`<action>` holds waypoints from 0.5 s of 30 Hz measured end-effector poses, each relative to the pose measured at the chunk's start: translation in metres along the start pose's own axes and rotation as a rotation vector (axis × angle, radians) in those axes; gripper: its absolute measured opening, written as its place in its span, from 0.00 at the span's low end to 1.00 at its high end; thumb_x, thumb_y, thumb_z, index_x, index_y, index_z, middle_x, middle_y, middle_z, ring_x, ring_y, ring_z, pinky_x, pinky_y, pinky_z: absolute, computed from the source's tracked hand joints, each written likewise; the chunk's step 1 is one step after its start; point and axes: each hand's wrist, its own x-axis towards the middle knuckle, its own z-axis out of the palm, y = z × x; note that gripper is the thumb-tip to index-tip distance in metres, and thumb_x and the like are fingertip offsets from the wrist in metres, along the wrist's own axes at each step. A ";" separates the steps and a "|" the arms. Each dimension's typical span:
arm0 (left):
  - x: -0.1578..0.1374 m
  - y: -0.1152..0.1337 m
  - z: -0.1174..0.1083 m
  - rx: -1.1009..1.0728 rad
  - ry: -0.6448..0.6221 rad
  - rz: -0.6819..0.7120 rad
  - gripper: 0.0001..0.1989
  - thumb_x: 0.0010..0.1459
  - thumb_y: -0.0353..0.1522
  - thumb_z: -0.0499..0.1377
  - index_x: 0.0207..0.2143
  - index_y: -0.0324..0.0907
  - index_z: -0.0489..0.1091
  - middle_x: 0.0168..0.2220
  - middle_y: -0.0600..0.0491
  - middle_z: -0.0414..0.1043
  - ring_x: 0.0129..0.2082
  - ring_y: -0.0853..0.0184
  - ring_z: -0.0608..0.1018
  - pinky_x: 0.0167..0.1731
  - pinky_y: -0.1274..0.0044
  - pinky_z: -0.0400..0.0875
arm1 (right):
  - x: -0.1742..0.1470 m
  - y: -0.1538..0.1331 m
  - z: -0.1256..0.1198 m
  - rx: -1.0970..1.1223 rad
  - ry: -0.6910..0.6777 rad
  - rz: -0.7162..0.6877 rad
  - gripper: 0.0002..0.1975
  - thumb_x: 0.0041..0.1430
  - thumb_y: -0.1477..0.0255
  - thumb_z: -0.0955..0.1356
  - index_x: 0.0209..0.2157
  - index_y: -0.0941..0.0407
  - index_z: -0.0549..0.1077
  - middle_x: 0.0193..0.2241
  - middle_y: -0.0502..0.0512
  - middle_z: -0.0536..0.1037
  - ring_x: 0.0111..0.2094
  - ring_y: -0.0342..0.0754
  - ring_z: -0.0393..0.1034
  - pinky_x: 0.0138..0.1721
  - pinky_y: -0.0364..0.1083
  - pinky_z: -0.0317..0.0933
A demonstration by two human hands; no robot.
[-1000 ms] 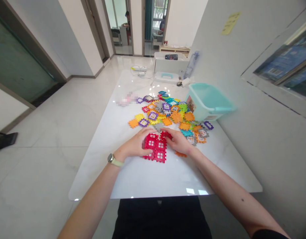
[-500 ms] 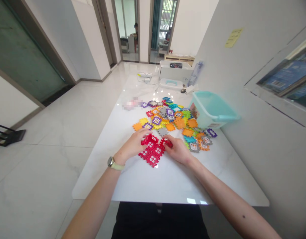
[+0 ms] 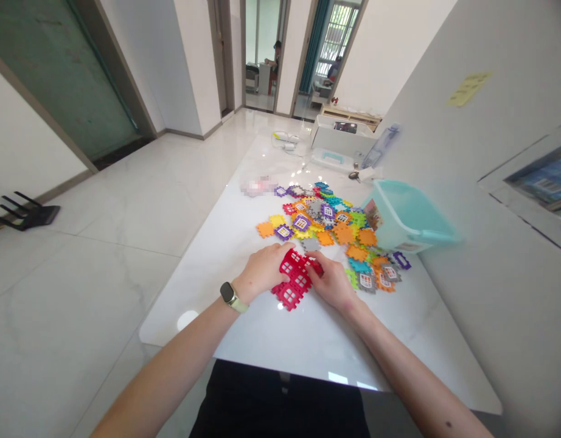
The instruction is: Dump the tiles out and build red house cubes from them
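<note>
Several red window-patterned interlocking tiles, joined into one panel (image 3: 290, 294), lie on the white table in front of me. My left hand (image 3: 264, 271) grips the panel's left side, where a tile stands tilted up from the rest. At the right side, my right hand (image 3: 330, 277) pinches a red tile at the panel's edge with thumb and fingers. Part of that tile is hidden behind the fingers. A grey tile (image 3: 310, 244) lies just beyond the panel.
Beyond my hands spreads a pile of colourful tiles (image 3: 343, 233). A turquoise bin (image 3: 412, 213) stands on the right by the wall. Farther back are a white case with a turquoise handle (image 3: 331, 159), a white box (image 3: 342, 137) and a white cable (image 3: 285, 145). People sit beyond the doorways.
The view has turned, so the scene sits farther right and tilted. The left part of the red panel now stands more steeply under my left hand. Both hands keep hold.
</note>
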 end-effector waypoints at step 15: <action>-0.039 0.042 0.013 0.035 0.204 0.153 0.18 0.59 0.33 0.57 0.52 0.40 0.65 0.53 0.44 0.67 0.54 0.54 0.68 0.55 0.64 0.65 | 0.000 0.001 -0.010 0.109 0.045 0.062 0.10 0.61 0.68 0.63 0.38 0.54 0.75 0.27 0.50 0.78 0.25 0.45 0.69 0.28 0.43 0.60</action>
